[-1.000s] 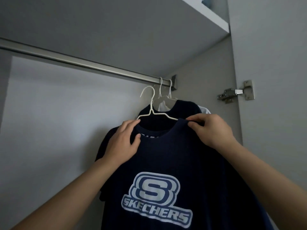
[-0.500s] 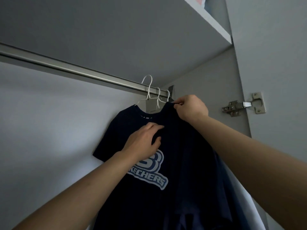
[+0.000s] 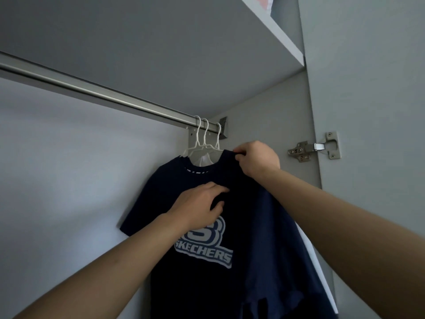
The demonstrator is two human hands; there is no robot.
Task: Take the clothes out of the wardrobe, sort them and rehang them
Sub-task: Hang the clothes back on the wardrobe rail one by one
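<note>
Between your two hands hangs the navy T-shirt (image 3: 207, 284) with the pale Skechers logo across its chest, suspended from a white hanger (image 3: 197, 143) hooked over the metal rail (image 3: 92, 93) above your knuckles. Your right hand (image 3: 257, 164) pinches the shirt's shoulder seam beside the collar, thumb and fingers curled tight on the dark cloth. Your left hand (image 3: 200, 203) sits lower, on the upper chest of the same shirt just above the logo, its fingers bent into the fabric and its thumb pressing toward them, so it grips a fold of cloth. Just behind the shirt, past your right hand, a second navy garment (image 3: 282, 249) hangs and a white garment (image 3: 315, 256) shows as a pale edge beyond it; two more white hanger hooks (image 3: 218, 137) sit on the rail close to the first. Beyond your right hand the rail ends at a bracket (image 3: 224, 130) on the wardrobe's side wall. Farther right of that hand a metal hinge (image 3: 312, 147) joins the wall to the open door (image 3: 372, 111). Above both hands runs a shelf (image 3: 161, 42)
</note>
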